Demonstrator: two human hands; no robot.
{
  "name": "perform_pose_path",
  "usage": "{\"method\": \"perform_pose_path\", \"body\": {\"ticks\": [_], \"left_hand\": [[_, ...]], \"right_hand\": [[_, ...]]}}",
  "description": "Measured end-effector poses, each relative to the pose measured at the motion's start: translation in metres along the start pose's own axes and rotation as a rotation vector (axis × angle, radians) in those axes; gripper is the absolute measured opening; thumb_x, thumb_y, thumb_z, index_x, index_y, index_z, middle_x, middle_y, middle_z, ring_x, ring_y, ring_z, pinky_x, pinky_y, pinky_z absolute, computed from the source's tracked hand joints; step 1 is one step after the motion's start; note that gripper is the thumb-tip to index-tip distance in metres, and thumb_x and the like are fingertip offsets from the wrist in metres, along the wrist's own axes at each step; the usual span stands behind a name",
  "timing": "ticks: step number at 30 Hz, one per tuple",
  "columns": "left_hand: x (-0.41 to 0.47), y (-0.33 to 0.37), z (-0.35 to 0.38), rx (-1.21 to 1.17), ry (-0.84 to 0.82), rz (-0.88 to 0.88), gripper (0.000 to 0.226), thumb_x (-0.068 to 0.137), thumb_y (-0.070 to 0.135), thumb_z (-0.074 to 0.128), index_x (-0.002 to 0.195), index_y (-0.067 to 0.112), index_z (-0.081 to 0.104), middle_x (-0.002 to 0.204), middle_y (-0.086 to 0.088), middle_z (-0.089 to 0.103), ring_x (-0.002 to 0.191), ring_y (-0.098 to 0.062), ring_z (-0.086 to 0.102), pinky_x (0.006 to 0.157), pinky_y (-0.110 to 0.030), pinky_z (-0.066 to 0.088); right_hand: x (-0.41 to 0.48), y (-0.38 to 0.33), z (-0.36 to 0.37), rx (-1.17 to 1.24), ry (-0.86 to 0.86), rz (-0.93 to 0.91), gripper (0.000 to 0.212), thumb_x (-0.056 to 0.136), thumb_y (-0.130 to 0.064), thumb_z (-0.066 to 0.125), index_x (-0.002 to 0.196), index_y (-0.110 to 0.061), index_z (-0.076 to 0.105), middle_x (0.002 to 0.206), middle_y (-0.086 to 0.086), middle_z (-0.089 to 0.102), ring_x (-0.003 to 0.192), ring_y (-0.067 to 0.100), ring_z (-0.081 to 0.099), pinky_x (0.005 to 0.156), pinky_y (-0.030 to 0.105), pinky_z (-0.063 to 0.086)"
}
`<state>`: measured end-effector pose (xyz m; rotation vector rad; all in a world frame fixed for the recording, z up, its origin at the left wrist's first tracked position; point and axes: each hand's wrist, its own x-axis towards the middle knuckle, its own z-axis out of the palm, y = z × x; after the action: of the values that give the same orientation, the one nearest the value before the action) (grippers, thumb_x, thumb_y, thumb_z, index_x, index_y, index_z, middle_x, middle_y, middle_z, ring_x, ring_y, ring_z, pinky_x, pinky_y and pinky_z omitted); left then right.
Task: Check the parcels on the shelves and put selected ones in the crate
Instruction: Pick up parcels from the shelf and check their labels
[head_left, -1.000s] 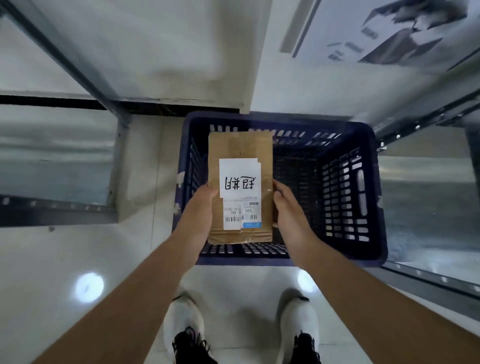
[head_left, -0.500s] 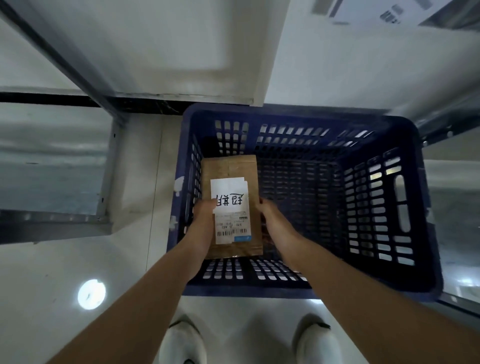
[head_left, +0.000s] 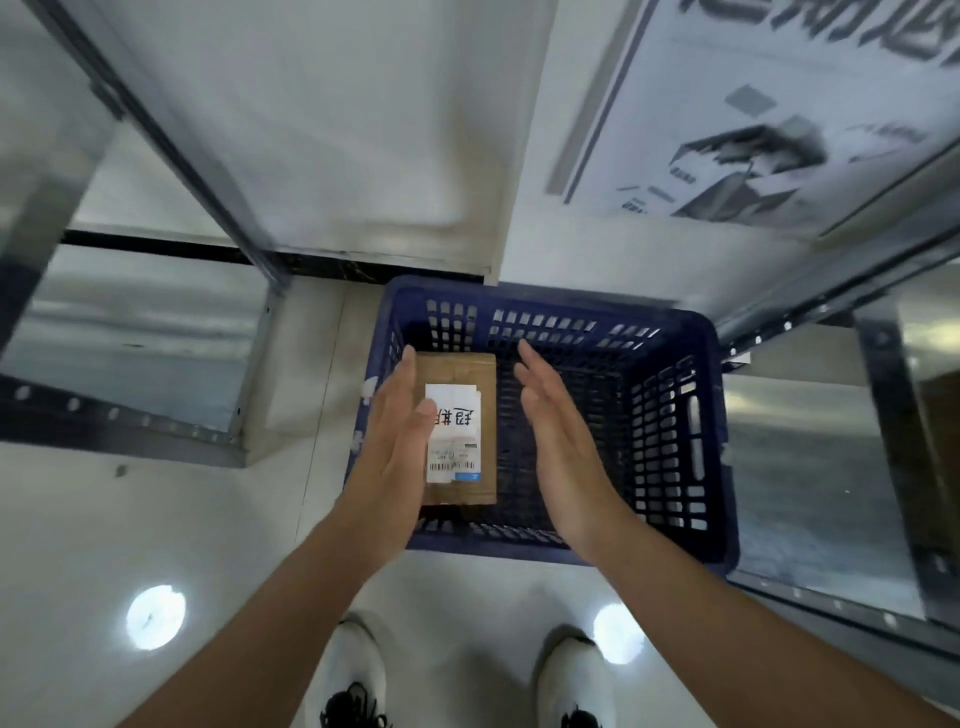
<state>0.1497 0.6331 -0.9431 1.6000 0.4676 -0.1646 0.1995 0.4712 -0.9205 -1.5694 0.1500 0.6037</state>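
Note:
A brown cardboard parcel (head_left: 464, 374) with a white handwritten label and a barcode sticker lies flat on the bottom of the dark blue slatted crate (head_left: 675, 441), against its left wall. My left hand (head_left: 400, 441) hovers above the parcel's left edge, fingers straight and apart, holding nothing; it hides part of the label. Over the middle of the crate my right hand (head_left: 558, 436) is also flat and free, to the right of the parcel.
The crate stands on a glossy white floor between metal shelf units: one at the left (head_left: 130, 332), one at the right (head_left: 831, 415). A printed poster (head_left: 753, 130) hangs on the wall behind. My white shoes (head_left: 353, 670) stand just before the crate.
The parcel went down from rim height to the crate floor. Both hands have let go of it and risen, fingers spread.

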Motion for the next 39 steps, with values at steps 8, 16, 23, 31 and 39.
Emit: {"method": "perform_pose_path", "body": {"ticks": [8,16,23,31,39], "left_hand": [[-0.106,0.132,-0.022,0.112,-0.013,0.299,0.069,0.095,0.082,0.031,0.159,0.059,0.02,0.169,0.029,0.02,0.159,-0.003,0.019,0.129,-0.053,0.019],[-0.242,0.294,-0.04,0.277,-0.113,0.7,0.063,0.105,0.056,0.02,0.165,0.04,0.015,0.168,0.037,0.011,0.156,0.012,0.006,0.125,-0.013,0.01],[-0.359,0.472,-0.018,0.19,-0.281,0.993,0.063,0.101,0.07,0.028,0.161,0.053,0.023,0.17,0.032,0.017,0.158,0.005,0.01,0.131,-0.043,0.011],[-0.468,0.704,0.092,0.255,-0.435,1.478,0.073,0.086,0.093,0.026,0.154,0.066,0.025,0.162,0.043,0.024,0.153,0.01,0.022,0.131,-0.037,0.016],[-0.679,0.848,0.264,0.188,-0.541,1.418,0.091,0.072,0.102,0.041,0.149,0.055,0.042,0.152,0.033,0.037,0.144,0.008,0.033,0.131,-0.052,0.018]], "right_hand": [[-0.117,-0.124,0.013,-0.053,-0.011,-0.302,0.055,0.104,-0.043,0.043,0.158,-0.055,0.038,0.164,-0.028,0.041,0.15,-0.012,0.034,0.124,0.023,0.026],[-0.3,-0.267,0.018,-0.098,0.187,-0.69,0.057,0.109,-0.034,0.038,0.165,-0.044,0.031,0.167,-0.02,0.039,0.153,-0.005,0.034,0.122,0.013,0.032],[-0.495,-0.411,-0.015,-0.174,0.402,-0.947,0.058,0.11,-0.036,0.034,0.166,-0.045,0.026,0.168,-0.019,0.038,0.154,-0.002,0.035,0.128,0.032,0.029],[-0.716,-0.555,-0.108,-0.279,0.641,-1.174,0.057,0.11,-0.037,0.033,0.166,-0.043,0.025,0.167,-0.019,0.038,0.153,-0.001,0.037,0.127,0.029,0.033],[-0.924,-0.632,-0.255,-0.316,0.866,-1.296,0.059,0.107,-0.037,0.032,0.166,-0.039,0.028,0.167,-0.017,0.039,0.151,-0.001,0.039,0.12,0.021,0.037]]}}
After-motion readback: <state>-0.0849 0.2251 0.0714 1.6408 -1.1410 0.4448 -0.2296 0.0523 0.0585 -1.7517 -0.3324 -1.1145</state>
